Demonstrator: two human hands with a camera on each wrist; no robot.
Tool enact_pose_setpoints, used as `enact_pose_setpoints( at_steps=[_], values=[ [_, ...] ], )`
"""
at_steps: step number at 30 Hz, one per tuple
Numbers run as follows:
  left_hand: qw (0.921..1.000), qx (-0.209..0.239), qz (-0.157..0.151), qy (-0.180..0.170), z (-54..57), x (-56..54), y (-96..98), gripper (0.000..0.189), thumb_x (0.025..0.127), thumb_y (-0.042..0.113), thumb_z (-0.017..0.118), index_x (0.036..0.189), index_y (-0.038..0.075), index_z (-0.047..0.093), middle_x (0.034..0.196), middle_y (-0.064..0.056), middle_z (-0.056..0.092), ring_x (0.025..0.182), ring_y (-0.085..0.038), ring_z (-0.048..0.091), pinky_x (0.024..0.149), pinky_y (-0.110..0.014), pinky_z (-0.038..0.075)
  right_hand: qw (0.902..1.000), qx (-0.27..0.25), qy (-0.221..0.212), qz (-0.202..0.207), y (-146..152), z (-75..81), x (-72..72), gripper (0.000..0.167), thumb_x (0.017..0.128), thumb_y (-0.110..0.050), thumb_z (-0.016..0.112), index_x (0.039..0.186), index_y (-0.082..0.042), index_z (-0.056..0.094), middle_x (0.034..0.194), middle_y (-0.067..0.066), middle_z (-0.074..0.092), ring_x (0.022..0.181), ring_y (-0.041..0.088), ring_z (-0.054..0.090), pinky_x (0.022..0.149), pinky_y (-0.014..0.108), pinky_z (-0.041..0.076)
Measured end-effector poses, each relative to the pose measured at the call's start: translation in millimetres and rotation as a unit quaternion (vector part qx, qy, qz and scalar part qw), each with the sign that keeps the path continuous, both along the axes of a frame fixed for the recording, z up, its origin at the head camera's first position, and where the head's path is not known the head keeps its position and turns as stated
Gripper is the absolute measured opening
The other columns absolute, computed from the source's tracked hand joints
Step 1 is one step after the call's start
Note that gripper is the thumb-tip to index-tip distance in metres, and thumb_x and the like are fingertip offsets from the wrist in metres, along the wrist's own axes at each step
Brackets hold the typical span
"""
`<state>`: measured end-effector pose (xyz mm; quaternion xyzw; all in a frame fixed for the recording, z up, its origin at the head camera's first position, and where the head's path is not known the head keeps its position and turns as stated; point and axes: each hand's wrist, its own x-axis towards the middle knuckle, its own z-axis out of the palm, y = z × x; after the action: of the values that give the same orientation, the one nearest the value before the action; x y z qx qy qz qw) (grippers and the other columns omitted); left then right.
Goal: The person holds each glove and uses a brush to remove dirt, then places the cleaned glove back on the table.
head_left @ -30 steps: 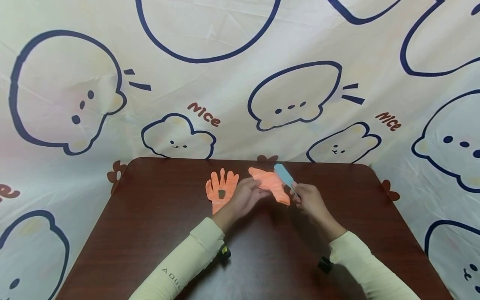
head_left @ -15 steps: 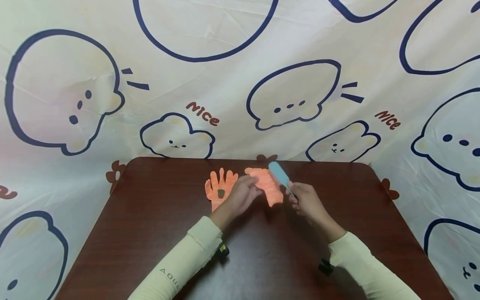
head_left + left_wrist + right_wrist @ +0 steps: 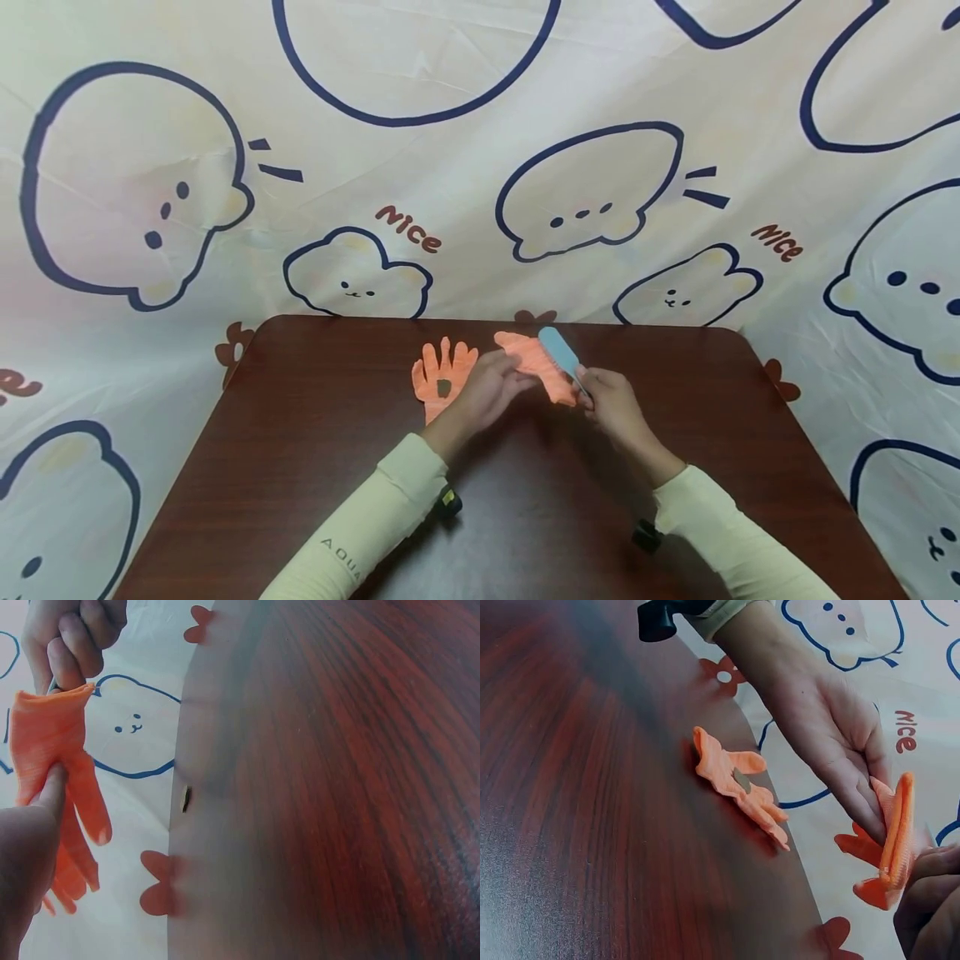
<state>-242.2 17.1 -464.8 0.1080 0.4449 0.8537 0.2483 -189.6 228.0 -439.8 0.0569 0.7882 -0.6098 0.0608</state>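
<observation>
An orange knit glove [image 3: 527, 352] is held up above the far part of the table, pinched by my left hand [image 3: 489, 393]. In the left wrist view the left thumb lies across this glove [image 3: 49, 731], its cuff toward the other hand. My right hand [image 3: 617, 408] grips the thin handle of a light-blue brush [image 3: 559, 348]. Its head is against or just over the glove's right side; contact cannot be told. Another orange glove [image 3: 435, 382] lies on the table left of my left hand, fingers pointing away, with a dark patch [image 3: 741, 780] on it.
The dark brown wooden table [image 3: 337, 467] has rounded far corners. Behind it hangs a pale curtain [image 3: 465, 192] with cartoon outlines. A black wrist camera [image 3: 450, 502] sits under the left cuff and another black camera [image 3: 647, 536] under the right.
The held glove tilted, its lower end swinging left and then back right. The brush shifted slightly left over it. Both hands keep their holds; the glove on the table stays put.
</observation>
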Motion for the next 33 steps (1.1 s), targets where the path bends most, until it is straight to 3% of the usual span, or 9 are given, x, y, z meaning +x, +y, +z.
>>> enact_pose_setpoints(
  at_steps=[7,11,13,15,17,20,22,25,33],
  values=[
    [0.9999,-0.007,0.007,0.000,-2.2,1.3,3.9,0.040,0.109,0.005,0.034,0.148,-0.005,0.032,0.154,-0.020,0.037,0.144,-0.038,0.042,0.118,-0.056,0.035,0.9998,0.008,-0.011,-0.012,7,-0.4,-3.1,0.046,0.110,-0.040,0.045,0.093,0.000,0.059,0.063,-0.003,0.045,0.050,0.009,0.037,0.044,0.025,0.029],
    [0.9996,-0.007,0.028,-0.001,-4.4,0.8,7.4,0.009,0.108,0.002,0.034,0.103,0.001,0.041,0.120,-0.011,0.039,0.125,-0.029,0.048,0.120,-0.059,0.032,0.9996,0.007,-0.015,-0.022,15,-1.5,-8.1,0.044,0.111,-0.038,0.041,0.096,0.001,0.057,0.063,-0.003,0.044,0.051,0.009,0.037,0.043,0.024,0.029],
    [0.9993,-0.003,0.038,-0.003,-4.4,0.4,8.7,0.025,0.108,0.001,0.035,0.084,0.008,0.032,0.102,-0.008,0.035,0.115,-0.027,0.044,0.121,-0.061,0.028,0.9996,-0.002,-0.014,-0.026,20,-1.1,-10.3,0.043,0.112,-0.037,0.039,0.098,0.000,0.055,0.064,-0.004,0.043,0.051,0.007,0.036,0.042,0.023,0.029],
    [0.9993,-0.004,0.037,0.003,-3.0,0.6,8.1,0.023,0.108,0.002,0.034,0.086,0.005,0.034,0.105,-0.008,0.035,0.121,-0.027,0.041,0.123,-0.062,0.023,0.9996,-0.018,-0.013,-0.019,24,-0.1,-11.5,0.042,0.112,-0.037,0.036,0.100,0.000,0.053,0.065,-0.005,0.041,0.050,0.006,0.035,0.041,0.022,0.028],
    [0.9994,-0.004,0.034,-0.003,-0.5,1.0,6.7,0.015,0.108,0.003,0.034,0.114,-0.007,0.043,0.123,-0.013,0.037,0.138,-0.030,0.035,0.124,-0.061,0.019,0.9995,-0.028,-0.015,0.000,24,3.3,-10.6,0.042,0.112,-0.038,0.036,0.101,-0.001,0.052,0.065,-0.005,0.040,0.050,0.006,0.035,0.041,0.021,0.028],
    [0.9998,-0.009,0.016,-0.001,1.7,0.3,3.7,0.048,0.110,0.008,0.033,0.154,-0.006,0.020,0.155,-0.016,0.029,0.153,-0.034,0.025,0.124,-0.058,0.021,0.9981,-0.039,-0.018,0.043,18,8.4,-5.5,0.045,0.111,-0.042,0.039,0.102,-0.001,0.052,0.065,-0.004,0.040,0.050,0.007,0.035,0.041,0.021,0.029],
    [1.0000,-0.005,0.006,0.002,2.4,-0.9,3.9,0.052,0.111,0.009,0.033,0.158,-0.005,0.019,0.162,-0.017,0.029,0.153,-0.034,0.029,0.124,-0.055,0.025,0.9967,-0.042,-0.020,0.067,11,10.0,-1.8,0.045,0.110,-0.043,0.041,0.098,-0.001,0.053,0.066,-0.002,0.040,0.049,0.009,0.035,0.042,0.021,0.029],
    [0.9997,0.002,-0.012,0.019,2.8,-2.8,5.8,0.046,0.112,0.010,0.032,0.155,-0.003,0.031,0.161,-0.016,0.039,0.150,-0.032,0.038,0.122,-0.051,0.030,0.9954,-0.042,-0.019,0.084,5,8.1,1.1,0.046,0.109,-0.044,0.043,0.094,-0.001,0.052,0.067,0.000,0.040,0.049,0.010,0.034,0.043,0.022,0.029],
    [0.9998,0.003,-0.017,-0.001,3.5,-2.5,7.6,0.046,0.111,0.007,0.033,0.156,-0.002,0.031,0.162,-0.017,0.038,0.149,-0.033,0.038,0.120,-0.052,0.032,0.9984,-0.019,-0.008,0.053,10,5.2,-1.2,0.044,0.110,-0.042,0.043,0.092,-0.003,0.056,0.066,-0.002,0.042,0.050,0.010,0.034,0.044,0.023,0.027]
  ],
)
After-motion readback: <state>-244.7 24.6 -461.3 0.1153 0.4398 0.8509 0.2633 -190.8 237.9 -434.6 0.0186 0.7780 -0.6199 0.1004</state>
